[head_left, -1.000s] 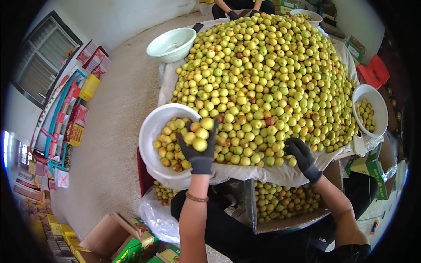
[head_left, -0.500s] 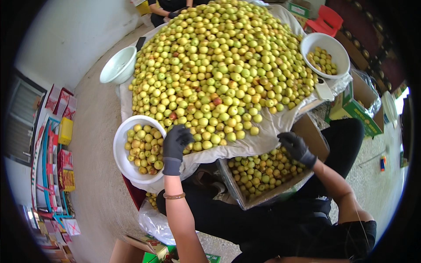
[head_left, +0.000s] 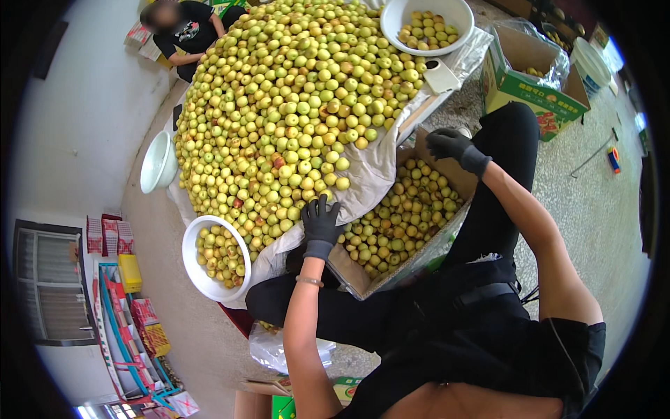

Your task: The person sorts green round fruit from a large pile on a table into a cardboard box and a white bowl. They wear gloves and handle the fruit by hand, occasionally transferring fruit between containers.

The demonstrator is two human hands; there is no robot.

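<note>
A large heap of small round yellow-green fruits (head_left: 279,119), some with reddish-brown patches, lies on a pale cloth (head_left: 373,171). My left hand (head_left: 321,222), in a dark grey glove, is at the heap's near edge with its fingers spread, touching or just above the outermost fruits; no fruit shows in it. Below the cloth's edge, a cardboard box (head_left: 457,225) between my legs holds many of the same fruits. My right hand (head_left: 452,148), gloved alike, hovers over the box's far right corner, fingers loosely stretched and apparently holding nothing.
White basins with fruits stand at the left (head_left: 197,279) and far right (head_left: 450,49). A pale green basin (head_left: 157,162) sits at the heap's far left. One person (head_left: 183,42) sits beyond the heap. Green cartons (head_left: 523,98) stand at right. A plastic bag (head_left: 289,349) lies near my left leg.
The view has turned to the right. My left hand has moved from beside the left white basin toward the box, its fingers spreading. My right hand has shifted to the box's far corner.
</note>
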